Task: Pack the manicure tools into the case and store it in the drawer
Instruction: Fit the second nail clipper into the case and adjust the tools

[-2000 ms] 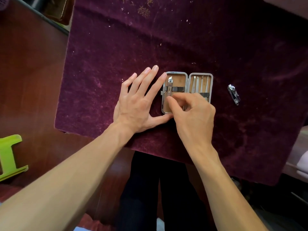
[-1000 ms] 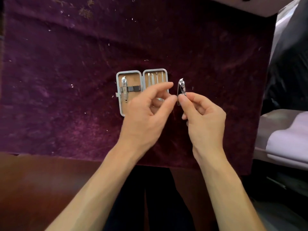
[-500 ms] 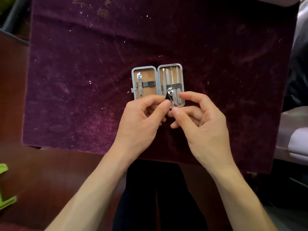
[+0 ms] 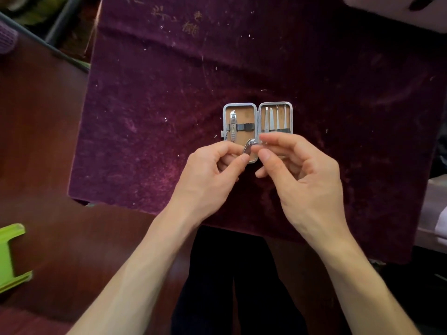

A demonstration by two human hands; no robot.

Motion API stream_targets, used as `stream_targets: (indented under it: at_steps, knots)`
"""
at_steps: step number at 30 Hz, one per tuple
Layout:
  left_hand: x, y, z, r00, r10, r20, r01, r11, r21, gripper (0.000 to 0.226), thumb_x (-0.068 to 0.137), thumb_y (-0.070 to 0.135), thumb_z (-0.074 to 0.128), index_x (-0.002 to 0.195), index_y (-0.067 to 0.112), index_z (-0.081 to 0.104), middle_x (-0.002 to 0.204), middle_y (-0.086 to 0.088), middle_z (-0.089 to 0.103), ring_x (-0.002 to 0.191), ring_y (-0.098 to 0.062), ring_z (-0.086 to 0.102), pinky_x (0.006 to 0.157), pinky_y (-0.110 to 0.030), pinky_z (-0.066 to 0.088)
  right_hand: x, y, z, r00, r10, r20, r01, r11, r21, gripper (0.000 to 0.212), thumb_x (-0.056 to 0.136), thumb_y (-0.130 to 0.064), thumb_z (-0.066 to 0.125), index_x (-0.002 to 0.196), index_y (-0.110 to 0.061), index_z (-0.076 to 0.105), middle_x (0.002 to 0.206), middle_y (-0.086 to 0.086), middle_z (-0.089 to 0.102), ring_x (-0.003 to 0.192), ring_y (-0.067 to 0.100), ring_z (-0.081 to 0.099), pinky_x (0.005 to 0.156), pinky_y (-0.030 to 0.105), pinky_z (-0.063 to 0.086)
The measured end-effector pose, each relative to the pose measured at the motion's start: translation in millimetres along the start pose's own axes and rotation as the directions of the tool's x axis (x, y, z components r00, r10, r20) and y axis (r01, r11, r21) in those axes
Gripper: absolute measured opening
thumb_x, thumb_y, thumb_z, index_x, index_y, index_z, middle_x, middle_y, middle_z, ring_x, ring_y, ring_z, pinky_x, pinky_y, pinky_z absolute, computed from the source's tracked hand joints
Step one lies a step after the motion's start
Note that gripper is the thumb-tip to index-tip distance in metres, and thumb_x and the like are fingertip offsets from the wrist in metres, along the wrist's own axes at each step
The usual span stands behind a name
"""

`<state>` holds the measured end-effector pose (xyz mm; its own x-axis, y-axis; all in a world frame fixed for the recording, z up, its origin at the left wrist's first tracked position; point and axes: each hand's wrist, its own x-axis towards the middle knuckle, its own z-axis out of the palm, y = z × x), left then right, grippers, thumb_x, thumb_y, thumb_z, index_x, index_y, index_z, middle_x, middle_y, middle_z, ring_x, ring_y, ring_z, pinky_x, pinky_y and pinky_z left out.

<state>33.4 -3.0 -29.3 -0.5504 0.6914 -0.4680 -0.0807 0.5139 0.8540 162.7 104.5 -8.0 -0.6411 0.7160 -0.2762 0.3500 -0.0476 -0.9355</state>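
Note:
The small manicure case (image 4: 257, 105) lies open flat on the purple velvet cloth (image 4: 157, 112). Its left half holds one large nail clipper (image 4: 232, 125) under a dark strap. Its right half holds several slim steel tools (image 4: 275, 119). A small silver nail clipper (image 4: 248, 147) hangs just above the case's near edge, pinched between both hands. My left hand (image 4: 210, 175) grips its lower end with thumb and forefinger. My right hand (image 4: 302, 175) pinches its upper end. My fingers hide the near part of the case.
The velvet cloth covers a stand beside a dark red wooden surface (image 4: 43, 146). A lime-green plastic object (image 4: 9, 257) sits at the left edge. Pale fabric (image 4: 435, 213) lies at the right edge. My dark-clad legs (image 4: 232, 286) show below the cloth.
My right hand picked the small clipper up from the cloth on the right. Both hands then brought it left over the case's near edge, where they now hold it together.

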Motion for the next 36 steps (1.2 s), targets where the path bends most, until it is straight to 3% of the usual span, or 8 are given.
stream_targets:
  at_steps: [4,9,14,18,22,27,32,36]
  knots:
    - [-1.0,-6.2,-4.6,0.999,-0.038,0.016,0.038,0.999,-0.017,0.015,0.099,0.022,0.069,0.091,0.034,0.073,0.078,-0.004,0.073,0.065,-0.002,0.063,0.061,-0.013,0.05,13.1,-1.9,-4.0,0.998,-0.021,-0.057,0.017,0.998,-0.059,0.022,0.109,-0.014,0.06,0.12,-0.023,0.076,0.087,-0.004,0.079,0.066,0.003,0.067,0.067,0.015,0.055]
    - [-0.6,-11.2,-9.1,0.997,-0.033,0.075,0.031,0.999,0.022,0.01,0.099,0.025,0.069,0.092,0.028,0.076,0.079,-0.007,0.072,0.062,-0.016,0.059,0.061,-0.03,0.053,28.1,-4.7,-4.4,0.998,-0.061,0.028,0.065,0.983,-0.172,0.023,0.1,-0.023,0.075,0.122,-0.032,0.075,0.085,-0.003,0.073,0.071,0.024,0.069,0.067,0.037,0.06]
    - [1.2,-14.8,-9.8,0.994,-0.004,0.108,0.002,1.0,0.019,0.01,0.099,0.026,0.068,0.093,0.029,0.075,0.078,-0.005,0.071,0.062,-0.006,0.051,0.057,-0.018,0.044,39.9,-1.0,1.1,0.992,-0.089,0.09,0.109,0.963,-0.247,0.011,0.096,-0.028,0.079,0.1,-0.038,0.08,0.081,-0.019,0.074,0.063,0.003,0.061,0.062,0.02,0.052]
    - [1.2,-17.3,-9.0,0.998,-0.003,0.07,0.007,0.998,-0.055,0.008,0.099,0.025,0.068,0.097,0.027,0.076,0.072,0.006,0.069,0.069,-0.014,0.058,0.064,-0.035,0.053,45.8,-0.1,3.8,0.998,-0.069,0.014,0.07,0.977,-0.2,0.007,0.093,-0.028,0.081,0.093,-0.036,0.081,0.076,-0.016,0.076,0.065,0.019,0.068,0.063,0.044,0.061]
    - [0.0,-17.1,-8.9,0.998,-0.014,0.057,0.019,0.995,-0.099,0.008,0.1,0.026,0.068,0.101,0.025,0.075,0.075,0.008,0.071,0.071,-0.021,0.062,0.067,-0.031,0.054,45.9,-1.1,4.8,0.999,-0.05,0.012,0.052,0.99,-0.13,0.013,0.091,-0.027,0.084,0.104,-0.029,0.081,0.092,-0.007,0.081,0.078,0.026,0.077,0.069,0.052,0.063]
    - [-3.0,-15.2,-8.4,0.999,-0.016,0.048,0.022,0.992,-0.125,0.011,0.1,0.024,0.067,0.106,0.021,0.075,0.081,-0.003,0.074,0.073,-0.017,0.064,0.066,-0.02,0.053,48.7,-4.1,-1.0,0.993,-0.056,0.108,0.065,0.994,-0.084,0.01,0.093,-0.017,0.083,0.099,-0.025,0.081,0.082,-0.011,0.078,0.069,0.0,0.071,0.07,0.033,0.064]
    - [-5.9,-11.3,-6.6,1.0,0.011,0.009,-0.009,0.99,-0.144,0.01,0.1,0.023,0.068,0.107,0.023,0.075,0.083,-0.003,0.074,0.072,-0.016,0.067,0.065,-0.017,0.054,54.2,-8.8,-5.0,0.98,-0.121,0.16,0.135,0.987,-0.081,0.017,0.092,-0.013,0.083,0.106,-0.023,0.081,0.084,-0.014,0.077,0.07,-0.005,0.071,0.069,0.018,0.057]
    - [-2.6,-5.5,-2.6,0.999,0.036,-0.029,-0.04,0.989,-0.144,0.008,0.099,0.02,0.068,0.102,0.024,0.075,0.08,0.001,0.074,0.07,0.002,0.066,0.066,-0.014,0.052,61.9,-14.9,-8.6,0.963,-0.158,0.217,0.192,0.971,-0.144,0.025,0.094,-0.013,0.081,0.112,-0.031,0.077,0.097,-0.014,0.078,0.086,0.004,0.078,0.074,0.024,0.063]
